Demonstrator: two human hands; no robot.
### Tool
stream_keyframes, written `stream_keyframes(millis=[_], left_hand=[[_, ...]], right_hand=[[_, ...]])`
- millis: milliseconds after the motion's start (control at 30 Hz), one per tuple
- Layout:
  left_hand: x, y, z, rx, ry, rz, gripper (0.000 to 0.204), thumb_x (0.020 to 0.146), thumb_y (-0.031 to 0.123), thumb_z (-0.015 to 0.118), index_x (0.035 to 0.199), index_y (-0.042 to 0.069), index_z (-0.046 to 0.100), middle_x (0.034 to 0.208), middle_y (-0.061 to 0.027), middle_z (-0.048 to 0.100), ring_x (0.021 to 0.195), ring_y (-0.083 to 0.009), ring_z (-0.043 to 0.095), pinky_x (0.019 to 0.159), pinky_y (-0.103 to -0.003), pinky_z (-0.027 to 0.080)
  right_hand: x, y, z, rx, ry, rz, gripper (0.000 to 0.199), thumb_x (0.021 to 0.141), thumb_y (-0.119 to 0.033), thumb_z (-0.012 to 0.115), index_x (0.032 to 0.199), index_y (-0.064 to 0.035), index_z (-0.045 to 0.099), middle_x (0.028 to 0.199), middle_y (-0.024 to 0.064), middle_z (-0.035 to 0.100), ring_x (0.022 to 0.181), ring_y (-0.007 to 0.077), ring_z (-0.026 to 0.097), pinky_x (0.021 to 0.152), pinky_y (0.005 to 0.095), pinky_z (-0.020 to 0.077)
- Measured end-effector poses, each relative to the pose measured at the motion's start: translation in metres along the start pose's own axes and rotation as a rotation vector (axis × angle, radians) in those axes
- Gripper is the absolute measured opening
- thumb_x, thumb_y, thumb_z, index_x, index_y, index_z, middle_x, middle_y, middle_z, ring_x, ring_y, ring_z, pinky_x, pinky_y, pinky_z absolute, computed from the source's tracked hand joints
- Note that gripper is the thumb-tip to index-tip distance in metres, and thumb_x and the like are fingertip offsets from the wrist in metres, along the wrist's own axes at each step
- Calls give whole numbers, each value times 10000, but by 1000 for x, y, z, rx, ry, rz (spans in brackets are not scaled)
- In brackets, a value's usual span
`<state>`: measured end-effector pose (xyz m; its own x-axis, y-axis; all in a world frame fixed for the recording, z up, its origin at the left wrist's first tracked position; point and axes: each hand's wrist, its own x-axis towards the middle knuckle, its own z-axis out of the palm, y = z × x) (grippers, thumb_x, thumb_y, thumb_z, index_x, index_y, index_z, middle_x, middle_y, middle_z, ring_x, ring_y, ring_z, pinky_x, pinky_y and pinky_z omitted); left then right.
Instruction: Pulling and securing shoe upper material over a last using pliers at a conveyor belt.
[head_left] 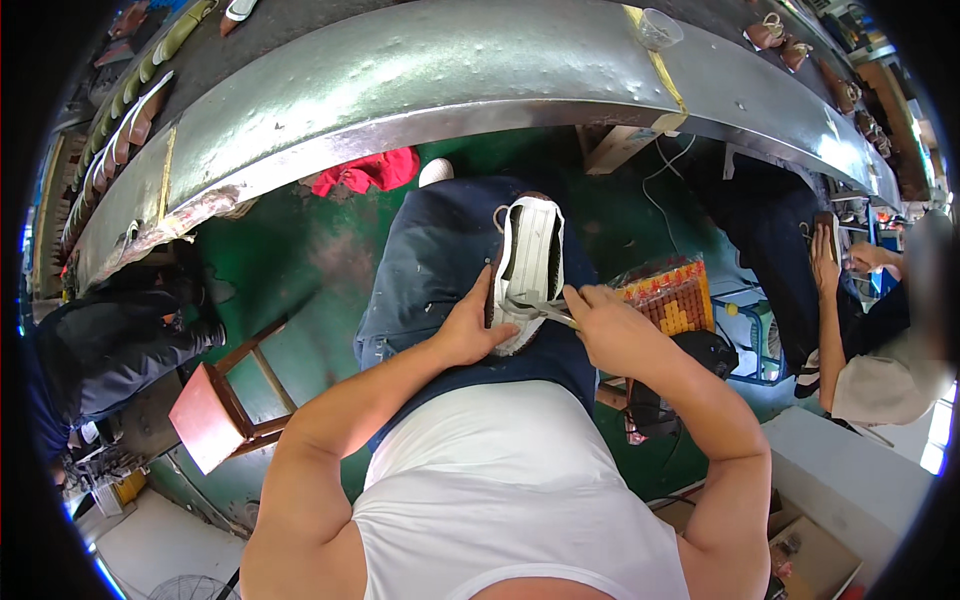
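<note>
A shoe upper [534,240] lies across my lap with its pale, whitish underside facing up and a brown edge with a lace loop at its far end. My left hand [470,328] grips its near left side, the thumb laid over the near end. In my right hand [618,328] is a pair of metal pincers [540,306]. Their jaws rest on the near part of the shoe's underside, close to my left thumb. Whether the jaws pinch any material is too small to tell.
A metal-covered bench [430,70] curves across ahead, bearing a clear plastic cup [659,30] and several shoes [766,32]. A red cloth [368,171] lies beneath it. A wooden stool [215,415] stands left. A co-worker [885,350] sits right, beside a blue metal frame [760,345].
</note>
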<state>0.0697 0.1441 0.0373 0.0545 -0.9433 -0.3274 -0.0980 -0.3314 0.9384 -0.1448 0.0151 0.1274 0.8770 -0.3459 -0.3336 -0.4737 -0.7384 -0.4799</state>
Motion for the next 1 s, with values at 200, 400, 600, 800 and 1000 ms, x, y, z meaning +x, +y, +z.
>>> stream_keyframes(millis=[200, 400, 600, 800, 1000], left_hand=[[2, -22, 2, -340, -81, -10, 909, 900, 233, 628, 1543, -29, 41, 1561, -221, 265, 1457, -255, 249, 1171, -310, 216], [13, -16, 19, -854, 258, -186, 681, 1057, 479, 307, 1536, 4, 211, 1576, -116, 298, 1436, -189, 288, 1153, -294, 239], [29, -40, 15, -230, 559, -210, 615, 1062, 437, 291, 1409, -45, 450, 1394, -193, 540, 1314, -268, 493, 1098, -315, 345], [18, -24, 11, 143, 561, -32, 523, 1057, 343, 287, 1371, -19, 499, 1340, -252, 551, 1278, -380, 508, 1054, -384, 415], [19, -29, 6, 482, 435, 240, 513, 1026, 287, 384, 1490, 73, 348, 1519, -237, 334, 1157, -438, 569, 961, -432, 490]], right_hand=[[31, -39, -43, -442, -189, 108, 391, 763, -73, 634, 1121, 78, 585, 970, 207, 641, 956, 339, 652, 749, 397, 559], [50, 2, -10, -310, -310, -117, 214, 813, -155, 624, 949, 9, 596, 824, 151, 647, 767, 355, 663, 678, 421, 530], [46, 11, 41, -128, 127, -138, 188, 799, -103, 625, 956, -23, 559, 852, 140, 628, 840, 312, 651, 706, 412, 533], [28, 9, 13, -125, 23, -35, 409, 830, -113, 633, 1196, 40, 531, 1046, 198, 616, 1014, 347, 612, 828, 424, 522], [44, 13, 4, -177, 231, 8, 405, 871, -97, 605, 1237, 51, 516, 1158, 236, 599, 1074, 363, 597, 886, 425, 513]])
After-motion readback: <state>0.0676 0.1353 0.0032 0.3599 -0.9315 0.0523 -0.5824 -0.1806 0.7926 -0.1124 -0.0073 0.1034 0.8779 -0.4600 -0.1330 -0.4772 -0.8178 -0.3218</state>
